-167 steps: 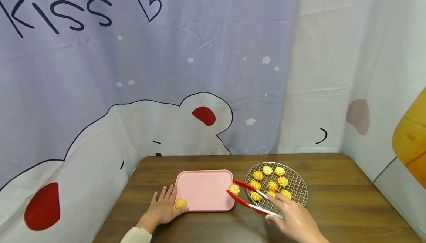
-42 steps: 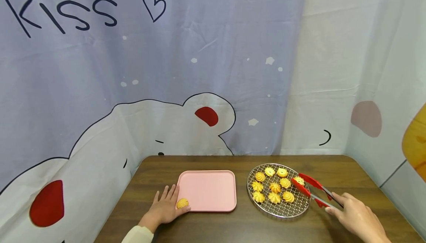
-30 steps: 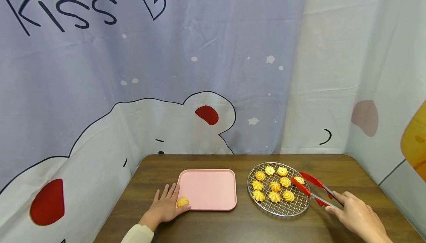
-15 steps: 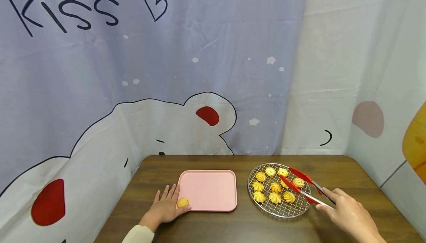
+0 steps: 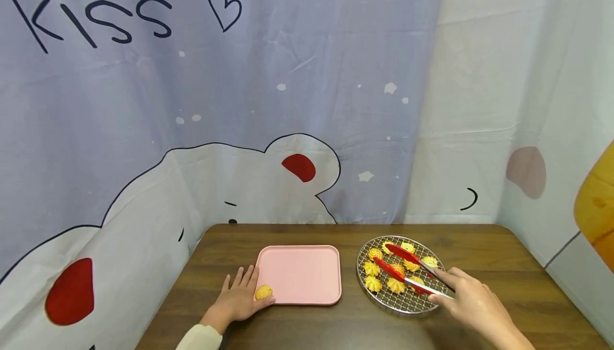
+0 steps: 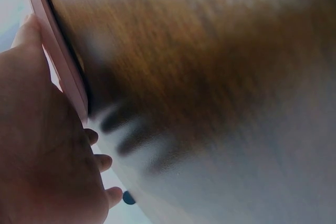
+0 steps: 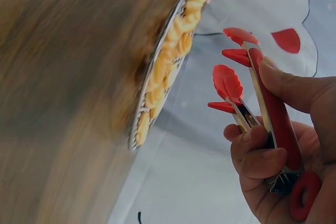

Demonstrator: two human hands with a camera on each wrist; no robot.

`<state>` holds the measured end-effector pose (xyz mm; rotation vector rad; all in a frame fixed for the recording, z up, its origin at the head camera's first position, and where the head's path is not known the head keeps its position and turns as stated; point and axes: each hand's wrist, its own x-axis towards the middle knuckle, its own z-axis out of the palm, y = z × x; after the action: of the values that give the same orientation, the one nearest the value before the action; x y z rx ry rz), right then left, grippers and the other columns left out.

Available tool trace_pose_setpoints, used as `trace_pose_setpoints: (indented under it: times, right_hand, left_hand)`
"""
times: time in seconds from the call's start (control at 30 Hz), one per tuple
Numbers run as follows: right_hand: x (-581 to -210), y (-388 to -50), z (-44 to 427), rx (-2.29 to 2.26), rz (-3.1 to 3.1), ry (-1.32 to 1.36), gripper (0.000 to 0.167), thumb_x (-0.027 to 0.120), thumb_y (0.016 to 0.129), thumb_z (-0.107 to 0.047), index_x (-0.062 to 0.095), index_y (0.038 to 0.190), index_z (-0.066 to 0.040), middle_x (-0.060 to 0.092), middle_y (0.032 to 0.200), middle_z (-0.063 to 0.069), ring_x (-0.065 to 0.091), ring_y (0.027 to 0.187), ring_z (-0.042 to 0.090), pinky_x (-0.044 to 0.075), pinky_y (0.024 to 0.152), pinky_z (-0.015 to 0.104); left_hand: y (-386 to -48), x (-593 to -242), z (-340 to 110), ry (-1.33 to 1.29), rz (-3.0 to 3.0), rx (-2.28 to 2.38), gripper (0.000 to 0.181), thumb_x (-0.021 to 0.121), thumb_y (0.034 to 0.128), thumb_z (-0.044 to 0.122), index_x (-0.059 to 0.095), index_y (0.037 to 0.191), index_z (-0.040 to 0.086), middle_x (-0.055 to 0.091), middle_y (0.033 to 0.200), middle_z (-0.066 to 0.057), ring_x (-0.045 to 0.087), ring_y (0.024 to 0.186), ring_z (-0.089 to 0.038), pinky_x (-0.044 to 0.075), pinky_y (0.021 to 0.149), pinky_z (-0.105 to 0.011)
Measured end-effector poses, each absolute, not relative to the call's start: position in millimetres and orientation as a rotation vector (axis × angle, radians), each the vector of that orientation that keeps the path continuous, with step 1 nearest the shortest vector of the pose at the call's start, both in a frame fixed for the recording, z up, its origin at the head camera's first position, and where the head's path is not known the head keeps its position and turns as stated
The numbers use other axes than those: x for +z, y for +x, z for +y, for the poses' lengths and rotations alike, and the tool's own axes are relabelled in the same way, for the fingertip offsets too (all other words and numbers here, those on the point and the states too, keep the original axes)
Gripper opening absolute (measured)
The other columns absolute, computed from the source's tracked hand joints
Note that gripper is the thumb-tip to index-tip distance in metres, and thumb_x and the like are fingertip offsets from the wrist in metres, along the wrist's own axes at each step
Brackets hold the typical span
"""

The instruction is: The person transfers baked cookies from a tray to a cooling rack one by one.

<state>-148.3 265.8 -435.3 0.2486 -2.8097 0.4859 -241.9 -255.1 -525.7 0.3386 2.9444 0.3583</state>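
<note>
My left hand (image 5: 238, 298) lies with straight, spread fingers at the left edge of a pink tray (image 5: 304, 276). Its thumb touches the near left corner, beside a round golden cookie (image 5: 264, 292). My right hand (image 5: 472, 303) grips red-tipped tongs (image 5: 390, 270) over a round wire rack (image 5: 408, 303). Several piped butter cookies (image 5: 372, 284) sit on the rack, partly covered by the tongs. One cookie (image 5: 429, 262) sits at the rack's right side. In the right wrist view, the tongs (image 7: 275, 114) are spread, with nothing between their tips.
Tray and rack stand side by side on a brown wooden table (image 5: 345, 323), with a gap between them. A printed curtain (image 5: 364, 126) hangs behind the table and along its sides.
Earlier the tongs held a cookie at the tray's right edge. That cookie now sits at the rack's right side, released, and the tongs have moved left over the rack. My left hand stays put.
</note>
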Motion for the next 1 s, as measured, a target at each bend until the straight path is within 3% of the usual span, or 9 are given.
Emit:
trace_pose_setpoints:
  times: [0.17,0.37,0.6,0.73,1.0]
  right_hand:
    - [-431.9,-152.0,251.6,0.496,-2.831,0.283,0.067,0.086,0.076,-0.044,0.069,0.131,-0.010,0.066,0.108,-0.001,0.068,0.085,0.024,0.055,0.068,0.053]
    - [-428.4,-154.4,236.6,0.484,-2.852,0.335,0.063,0.085,0.078,-0.042,0.069,0.132,-0.014,0.067,0.122,0.012,0.070,0.097,0.041,0.055,0.071,0.059]
    - [-425.6,-158.2,219.2,0.459,-2.846,0.395,0.058,0.086,0.077,-0.040,0.072,0.129,-0.019,0.066,0.107,-0.006,0.062,0.079,0.016,0.050,0.060,0.038]
    - [-425.4,-160.8,210.6,0.445,-2.817,0.454,0.058,0.087,0.075,-0.041,0.073,0.127,-0.020,0.068,0.111,-0.006,0.067,0.088,0.017,0.053,0.064,0.038]
    - [-425.1,-171.7,195.8,0.429,-2.802,0.610,0.056,0.086,0.076,-0.042,0.073,0.127,-0.022,0.066,0.105,-0.013,0.061,0.084,0.007,0.051,0.064,0.031]
  left_hand:
    - [-241.7,-527.2,-255.4,0.342,2.957,0.385,0.112,0.042,0.0869,0.085,0.024,0.161,0.003,0.023,0.166,-0.020,0.015,0.153,-0.046,0.003,0.118,-0.069]
    - [-244.0,-532.4,-255.6,0.343,2.976,0.378,0.110,0.043,0.0871,0.084,0.027,0.160,0.003,0.025,0.165,-0.019,0.017,0.152,-0.045,0.005,0.118,-0.069]
    - [-242.1,-529.4,-255.0,0.339,2.980,0.365,0.112,0.042,0.0866,0.085,0.024,0.161,0.003,0.024,0.165,-0.020,0.015,0.152,-0.046,0.003,0.118,-0.068]
    - [-242.4,-530.6,-255.3,0.341,2.983,0.376,0.112,0.042,0.0867,0.085,0.025,0.160,0.002,0.024,0.165,-0.020,0.016,0.152,-0.046,0.004,0.118,-0.068]
    - [-243.9,-534.7,-255.8,0.334,2.993,0.390,0.110,0.045,0.0865,0.084,0.027,0.160,0.004,0.024,0.165,-0.019,0.016,0.152,-0.046,0.006,0.117,-0.069]
